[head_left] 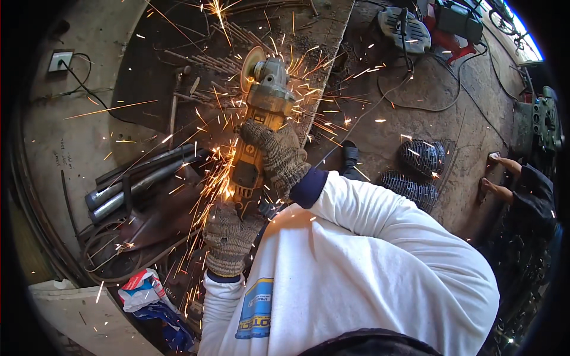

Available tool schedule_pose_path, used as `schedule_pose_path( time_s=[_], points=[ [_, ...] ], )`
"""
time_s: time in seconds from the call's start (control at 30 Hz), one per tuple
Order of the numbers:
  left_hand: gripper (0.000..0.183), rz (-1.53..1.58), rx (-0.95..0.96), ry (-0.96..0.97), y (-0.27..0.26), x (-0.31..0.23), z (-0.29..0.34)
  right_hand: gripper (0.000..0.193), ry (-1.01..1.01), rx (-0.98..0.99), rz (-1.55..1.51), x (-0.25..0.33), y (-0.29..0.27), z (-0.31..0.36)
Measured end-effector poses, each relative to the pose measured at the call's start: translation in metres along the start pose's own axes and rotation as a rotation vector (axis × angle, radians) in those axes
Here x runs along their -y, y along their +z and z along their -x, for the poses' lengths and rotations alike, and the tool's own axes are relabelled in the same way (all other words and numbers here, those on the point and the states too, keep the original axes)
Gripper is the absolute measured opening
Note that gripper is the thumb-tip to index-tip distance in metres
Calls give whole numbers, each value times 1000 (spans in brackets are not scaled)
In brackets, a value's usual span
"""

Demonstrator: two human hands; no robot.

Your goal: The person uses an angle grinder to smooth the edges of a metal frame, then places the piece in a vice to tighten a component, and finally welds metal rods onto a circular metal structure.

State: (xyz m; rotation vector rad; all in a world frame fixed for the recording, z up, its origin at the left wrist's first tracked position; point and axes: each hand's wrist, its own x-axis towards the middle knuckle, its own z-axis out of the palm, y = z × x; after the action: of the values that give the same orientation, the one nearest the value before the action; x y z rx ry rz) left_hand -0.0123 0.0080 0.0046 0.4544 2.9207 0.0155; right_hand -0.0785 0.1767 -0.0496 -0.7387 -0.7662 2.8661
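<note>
A yellow and grey angle grinder (246, 163) is held lengthwise in front of me, its disc (252, 66) at the far end. My right hand (276, 151), in a grey-brown knitted glove, is wrapped round the grinder's body just behind its metal head. Nearer to me, my left hand (228, 237), gloved alike, closes on the rear end of the tool; its fingers are partly hidden. Bright sparks spray around the disc and stream down past the left side of the grinder. What the disc touches, if anything, cannot be made out.
Thin metal rods (208, 62) and a hammer (174, 110) lie beyond and left of the grinder. Metal pipes (139, 178) and a crumpled plastic bag (142, 288) are at left. Coiled bundles (421, 157), cables and a machine (405, 32) lie at right, near another person (534, 193).
</note>
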Motion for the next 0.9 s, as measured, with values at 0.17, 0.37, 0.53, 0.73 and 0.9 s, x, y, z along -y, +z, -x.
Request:
schedule_pose_path(
  time_s=[0.17,0.37,0.53,0.73,0.9],
  points=[
    [78,-82,-3,-24,7,5,12,31,147,62,89,4,-4,7],
    [77,117,79,-101,-2,-2,4,30,75,-7,137,-3,-5,3],
    [74,233,120,-57,-12,-9,-7,29,73,30,105,5,-3,1],
    [61,152,-2,-32,-2,-2,-8,37,160,-41,151,16,3,1],
    [72,163,17,-18,-8,-3,-5,35,5,-28,156,0,-4,-4]
  ],
)
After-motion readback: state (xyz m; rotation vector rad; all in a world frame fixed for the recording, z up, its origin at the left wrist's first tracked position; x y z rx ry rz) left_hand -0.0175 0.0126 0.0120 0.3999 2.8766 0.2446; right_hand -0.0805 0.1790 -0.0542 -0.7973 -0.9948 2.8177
